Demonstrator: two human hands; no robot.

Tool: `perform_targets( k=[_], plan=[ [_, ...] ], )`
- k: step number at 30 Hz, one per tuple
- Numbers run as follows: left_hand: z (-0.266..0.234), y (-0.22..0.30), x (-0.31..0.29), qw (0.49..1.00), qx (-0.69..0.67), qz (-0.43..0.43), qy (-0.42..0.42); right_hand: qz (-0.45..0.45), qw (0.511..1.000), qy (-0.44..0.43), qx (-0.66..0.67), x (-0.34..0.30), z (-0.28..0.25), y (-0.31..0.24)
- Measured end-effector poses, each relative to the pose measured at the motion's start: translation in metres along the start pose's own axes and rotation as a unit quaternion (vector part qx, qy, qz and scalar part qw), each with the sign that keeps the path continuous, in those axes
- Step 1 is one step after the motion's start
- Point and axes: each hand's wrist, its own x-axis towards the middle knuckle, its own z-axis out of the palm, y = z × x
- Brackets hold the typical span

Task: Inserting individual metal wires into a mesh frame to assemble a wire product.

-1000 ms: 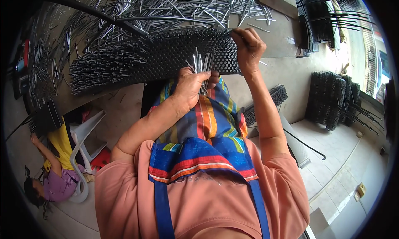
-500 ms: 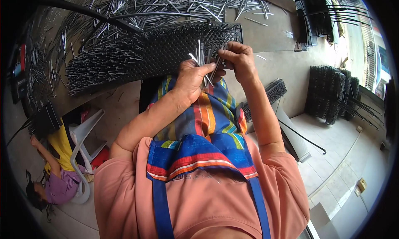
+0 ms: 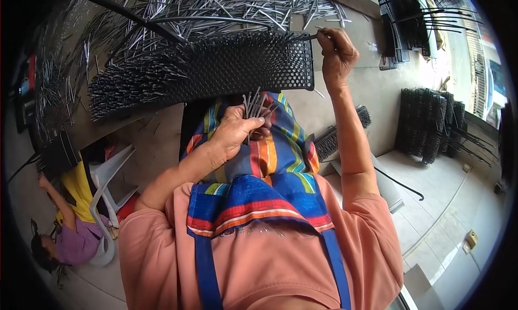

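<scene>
Half a second earlier the right hand (image 3: 337, 54) had been down at the bundle of metal pins (image 3: 254, 106); it had since risen to the right end of the black perforated plate (image 3: 216, 67) on the counter (image 3: 345, 102), pinching one pin at the plate's top corner. The left hand (image 3: 237, 132) stayed closed around the bundle, held over the striped apron (image 3: 270, 164).

Salmon short-sleeved shirt, striped multicoloured apron, blue straps.
</scene>
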Motion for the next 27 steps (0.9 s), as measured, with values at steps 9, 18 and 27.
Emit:
perform_targets(
  k=[9,18,27],
  plan=[
    [0.003,0.011,0.001,0.998,-0.035,0.028,0.041,-0.052,0.987,-0.044,-0.149,0.0,0.002,0.0],
    [0.011,0.021,0.035,0.992,-0.096,0.066,0.045,-0.008,0.989,-0.005,-0.151,-0.008,0.015,0.002],
    [0.032,0.032,0.062,0.987,-0.125,0.085,0.046,-0.016,0.972,0.008,-0.236,-0.016,0.002,0.008]
  ],
)
